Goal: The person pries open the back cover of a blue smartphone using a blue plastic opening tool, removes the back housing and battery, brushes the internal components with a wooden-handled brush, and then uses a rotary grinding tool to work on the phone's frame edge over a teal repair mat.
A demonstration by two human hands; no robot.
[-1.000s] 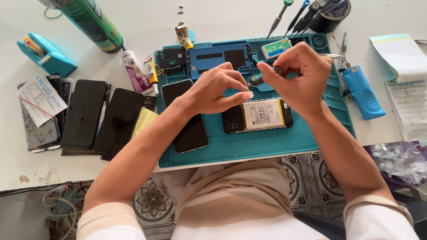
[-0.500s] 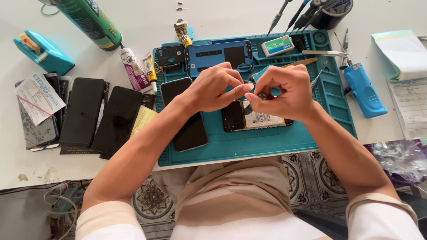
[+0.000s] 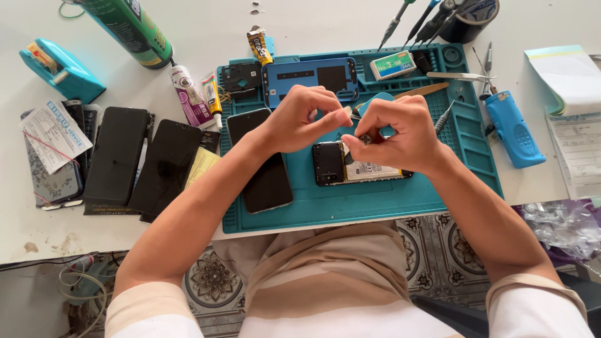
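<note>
Both my hands hover close together over an opened phone (image 3: 330, 164) that lies back-up on the teal repair mat (image 3: 350, 216), its battery showing. My left hand (image 3: 299, 120) pinches a small pale piece (image 3: 347, 112) between thumb and forefinger. My right hand (image 3: 397, 134) pinches a small dark part (image 3: 364, 139) just below it, and covers the phone's right half. The fingertips of the two hands almost touch. A black phone (image 3: 266, 181) lies screen-up on the mat under my left wrist.
A blue back cover (image 3: 310, 78), a small box (image 3: 391, 64), tweezers (image 3: 457, 76) and a wooden spudger (image 3: 421, 91) lie at the mat's top. A blue electric screwdriver (image 3: 513, 128) and paper pad (image 3: 570, 69) lie right; glue tubes (image 3: 188, 94), a green can (image 3: 131, 28), tape dispenser (image 3: 59, 69) and stacked phones (image 3: 125, 163) lie left.
My right hand has come down and left from the mat's upper right to meet my left hand over the opened phone. The left hand has barely shifted.
</note>
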